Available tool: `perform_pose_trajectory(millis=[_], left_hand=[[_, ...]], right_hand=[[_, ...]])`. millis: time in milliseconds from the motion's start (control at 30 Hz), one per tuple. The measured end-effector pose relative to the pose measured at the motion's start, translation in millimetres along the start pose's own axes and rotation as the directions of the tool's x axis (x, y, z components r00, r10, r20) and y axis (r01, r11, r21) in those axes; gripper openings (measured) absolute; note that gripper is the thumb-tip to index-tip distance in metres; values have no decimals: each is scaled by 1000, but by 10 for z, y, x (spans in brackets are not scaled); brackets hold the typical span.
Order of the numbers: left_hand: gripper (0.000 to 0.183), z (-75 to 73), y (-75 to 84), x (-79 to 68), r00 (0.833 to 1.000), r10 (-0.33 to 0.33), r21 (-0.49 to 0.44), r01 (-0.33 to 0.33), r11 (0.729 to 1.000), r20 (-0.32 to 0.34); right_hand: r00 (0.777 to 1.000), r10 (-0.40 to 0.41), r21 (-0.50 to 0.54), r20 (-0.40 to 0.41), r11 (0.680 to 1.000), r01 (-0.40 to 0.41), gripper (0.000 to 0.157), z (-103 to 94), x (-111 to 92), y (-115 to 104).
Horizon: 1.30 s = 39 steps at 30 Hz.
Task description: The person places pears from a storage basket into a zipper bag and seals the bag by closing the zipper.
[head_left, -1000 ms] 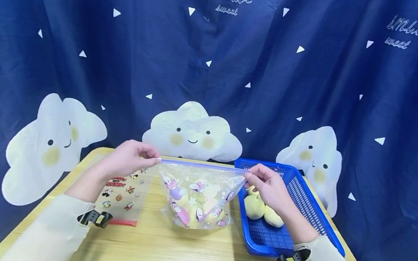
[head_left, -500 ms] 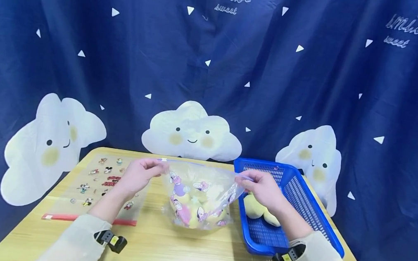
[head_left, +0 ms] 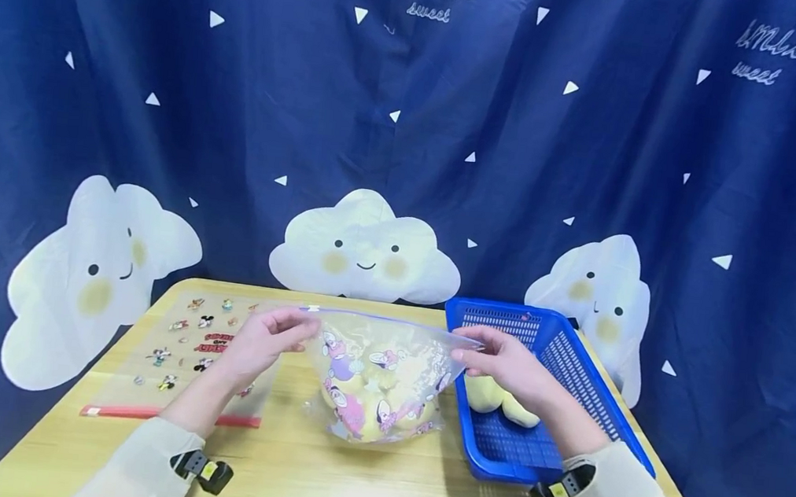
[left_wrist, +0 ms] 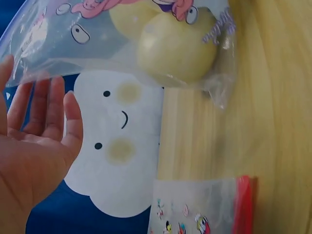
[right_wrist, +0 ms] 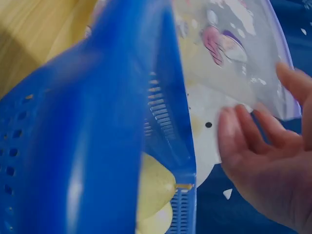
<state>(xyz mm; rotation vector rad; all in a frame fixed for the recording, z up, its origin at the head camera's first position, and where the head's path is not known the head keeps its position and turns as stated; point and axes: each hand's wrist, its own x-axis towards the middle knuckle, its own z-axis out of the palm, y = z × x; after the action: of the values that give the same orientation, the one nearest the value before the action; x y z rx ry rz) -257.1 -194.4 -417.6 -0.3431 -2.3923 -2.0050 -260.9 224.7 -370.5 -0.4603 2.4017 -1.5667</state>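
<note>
A clear slider zip bag (head_left: 381,381) with a purple top strip and pink and purple cartoon prints hangs in the middle, over the table. Several pale yellow fruits (left_wrist: 176,46) bulge in its lower part. My left hand (head_left: 269,344) pinches its upper left corner, just below the white slider (head_left: 313,308), thumb on the near side and fingers behind. The upper right corner is between the thumb and fingers of my right hand (head_left: 507,362). Below that hand, yellow pears (right_wrist: 155,187) lie in a blue plastic basket (head_left: 492,471), partly hidden by hand and bag.
A second zip bag (head_left: 146,368), flat, with a red strip and small cartoon prints, lies on the left of the wooden table (head_left: 320,486). The basket takes up the right side. A dark blue curtain (head_left: 407,139) with white clouds hangs behind the table.
My left hand has moved right and slightly down from the strip's end to just below it. My right hand shifted slightly. The strip, straight and taut before, now sags and bows.
</note>
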Motion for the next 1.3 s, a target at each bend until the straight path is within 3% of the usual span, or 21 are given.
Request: perform_pose_trajectory(millis=[167, 467, 667, 900, 1133, 1300], left_hand=[[40, -15, -74, -39, 999, -26, 29, 25, 999, 25], [38, 5, -127, -7, 997, -69, -9, 69, 998, 26], [35, -25, -98, 14, 998, -51, 1, 51, 999, 31], [38, -11, -106, 6, 995, -82, -5, 82, 997, 58], [41, -7, -81, 68, 993, -109, -10, 110, 994, 41], [41, -12, -7, 251, 993, -119, -36, 119, 992, 4]], right_hand=[[995, 31, -2, 100, 1000, -31, 44, -67, -19, 81], [994, 88, -53, 57, 995, -85, 29, -14, 42, 42], [997, 38, -31, -63, 999, -40, 26, -4, 82, 6], [997, 62, -16, 45, 998, -61, 26, 52, 86, 99], [997, 66, -6, -35, 998, -66, 26, 89, 146, 62], [989, 75, -26, -124, 997, -78, 24, 48, 293, -70]])
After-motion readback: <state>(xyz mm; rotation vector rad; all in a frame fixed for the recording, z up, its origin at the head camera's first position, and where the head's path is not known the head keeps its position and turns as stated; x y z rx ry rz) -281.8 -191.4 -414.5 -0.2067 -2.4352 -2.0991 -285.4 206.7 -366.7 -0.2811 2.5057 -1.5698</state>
